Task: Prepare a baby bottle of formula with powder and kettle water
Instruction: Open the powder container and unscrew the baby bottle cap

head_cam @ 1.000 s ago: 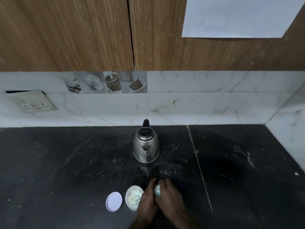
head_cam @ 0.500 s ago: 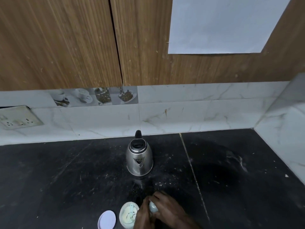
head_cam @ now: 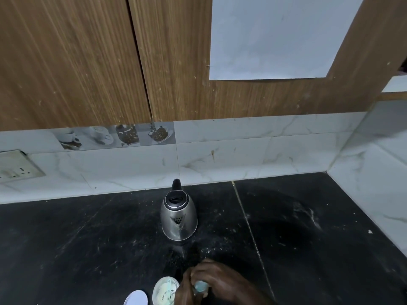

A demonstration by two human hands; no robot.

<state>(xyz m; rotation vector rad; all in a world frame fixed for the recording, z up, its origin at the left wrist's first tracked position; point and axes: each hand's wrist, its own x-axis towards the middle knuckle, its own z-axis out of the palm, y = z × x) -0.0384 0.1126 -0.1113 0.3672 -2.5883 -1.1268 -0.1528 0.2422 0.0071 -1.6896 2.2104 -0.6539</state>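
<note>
A steel kettle (head_cam: 178,219) with a black handle stands in the middle of the black counter (head_cam: 88,238), spout toward me. At the bottom edge my left hand (head_cam: 186,291) and my right hand (head_cam: 222,282) close together around a small pale blue-green baby bottle part (head_cam: 200,286), mostly hidden by the fingers. Just left of them stands an open tub of formula powder (head_cam: 164,291) with a scoop lying in it. The tub's pale round lid (head_cam: 136,298) lies flat on the counter further left.
A marble-tiled backsplash (head_cam: 220,155) runs behind the counter, with a wall socket (head_cam: 15,168) at far left and a tiled side wall (head_cam: 370,183) at right. Wooden cabinet doors (head_cam: 88,62) hang above, one with a white sheet (head_cam: 275,36) on it.
The view has tilted upward, so the hands, tub and lid have slid to the bottom edge. Both hands stay closed on the bottle part beside the tub.
</note>
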